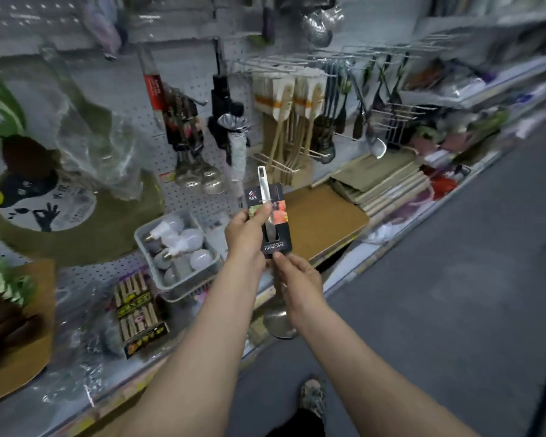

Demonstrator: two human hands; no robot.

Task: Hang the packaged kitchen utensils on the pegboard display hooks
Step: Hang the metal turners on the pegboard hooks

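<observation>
A shop aisle for housewares: a grey pegboard wall (199,77) carries hooks hung with carded metal ladles (199,175), wooden spatulas (292,121) and dark utensils (360,99). Below, a long shelf (353,266) holds a basket of light bulbs (178,247), stacked wooden boards (388,181) and packaged clothes pegs (139,313) beside a grey floor (454,294)
</observation>
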